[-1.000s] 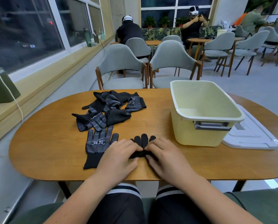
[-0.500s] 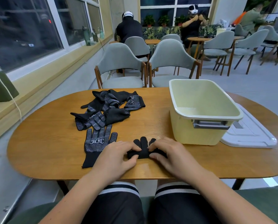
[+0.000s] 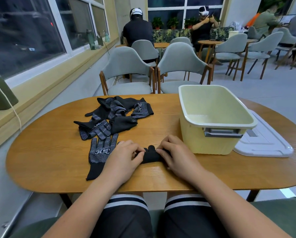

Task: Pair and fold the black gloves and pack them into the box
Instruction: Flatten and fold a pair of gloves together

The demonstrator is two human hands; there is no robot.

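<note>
Wooden table (image 3: 49, 152), grey chairs (image 3: 125, 62), perhaps bottles (image 3: 91, 40)

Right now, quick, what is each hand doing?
Left hand: fingers curled, pinching the folded black glove.
Right hand: fingers curled, pinching the same glove's other end.

The flat glove (image 3: 100, 152) at the near left of the counter (image 3: 49, 152) has a white printed mark across its dotted palm: two boxed characters, too small to read with any certainty. The same mark sits tilted on the far glove (image 3: 141, 107) at the right of the pile.
</note>
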